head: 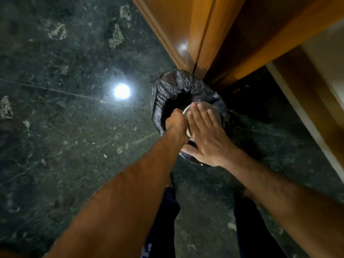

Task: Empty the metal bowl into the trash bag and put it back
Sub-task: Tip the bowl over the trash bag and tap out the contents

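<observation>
A black trash bag (167, 90) stands open on the dark floor beside a wooden door frame. Over its mouth the metal bowl (214, 110) is turned upside down. My left hand (176, 121) grips the bowl's rim at its left side. My right hand (206, 135) lies flat with fingers stretched across the bowl's upturned bottom. Most of the bowl is hidden under my right hand, and what lies inside the bag is too dark to see.
Dark green marble floor (65, 118) spreads to the left, with a bright lamp reflection (122, 91). Wooden door and frame (195, 34) rise right behind the bag. A light wall base (316, 112) runs along the right. My legs (167, 220) stand below.
</observation>
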